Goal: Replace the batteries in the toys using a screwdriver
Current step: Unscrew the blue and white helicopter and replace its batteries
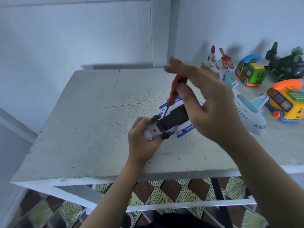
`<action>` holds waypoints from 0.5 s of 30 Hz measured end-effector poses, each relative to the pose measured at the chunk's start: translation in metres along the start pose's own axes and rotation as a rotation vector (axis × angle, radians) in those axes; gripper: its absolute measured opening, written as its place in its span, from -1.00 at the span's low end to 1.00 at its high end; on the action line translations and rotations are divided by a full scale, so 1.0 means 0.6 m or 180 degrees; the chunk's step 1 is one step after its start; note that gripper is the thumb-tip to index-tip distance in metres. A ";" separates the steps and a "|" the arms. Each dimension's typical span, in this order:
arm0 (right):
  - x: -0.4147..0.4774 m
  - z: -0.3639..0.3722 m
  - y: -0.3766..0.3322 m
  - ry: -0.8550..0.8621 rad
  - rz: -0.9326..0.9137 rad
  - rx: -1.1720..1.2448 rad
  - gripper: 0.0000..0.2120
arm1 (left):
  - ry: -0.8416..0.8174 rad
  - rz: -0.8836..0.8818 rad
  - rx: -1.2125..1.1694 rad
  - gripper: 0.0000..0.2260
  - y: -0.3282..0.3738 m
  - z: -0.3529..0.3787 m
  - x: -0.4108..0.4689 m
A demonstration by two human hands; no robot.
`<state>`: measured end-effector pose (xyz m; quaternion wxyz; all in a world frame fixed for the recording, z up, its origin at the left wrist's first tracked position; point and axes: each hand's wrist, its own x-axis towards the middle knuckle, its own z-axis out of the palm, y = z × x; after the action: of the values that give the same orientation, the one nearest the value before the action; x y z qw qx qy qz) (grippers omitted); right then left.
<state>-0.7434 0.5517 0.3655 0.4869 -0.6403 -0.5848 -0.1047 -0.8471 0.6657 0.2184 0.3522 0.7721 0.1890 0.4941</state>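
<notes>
A white and blue toy vehicle [172, 120] lies upside down on the grey table [98, 120], its black underside and small black wheels facing up. My left hand [142, 140] grips its near end. My right hand [204, 102] pinches a red-handled screwdriver [175, 89] between thumb and fingers, with the other fingers spread. The dark shaft slants down to the toy's underside beside a wheel; the tip itself is too small to make out.
Other toys stand at the table's right: a white airplane [246, 112], a white and red rocket toy [218, 66], a green phone bus [250, 71], a yellow phone bus [286, 102] and a dark green helicopter [286, 63]. A wall stands behind. Patterned floor shows below the front edge.
</notes>
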 end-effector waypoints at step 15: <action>-0.001 -0.004 -0.009 0.0239 -0.0042 -0.0184 -0.78 | 0.0001 -0.0009 0.0049 -0.65 -0.004 0.001 -0.001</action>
<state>-0.7472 0.5485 0.3689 0.4891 -0.6459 -0.5671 -0.1487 -0.8470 0.6666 0.2160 0.3470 0.7744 0.1939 0.4922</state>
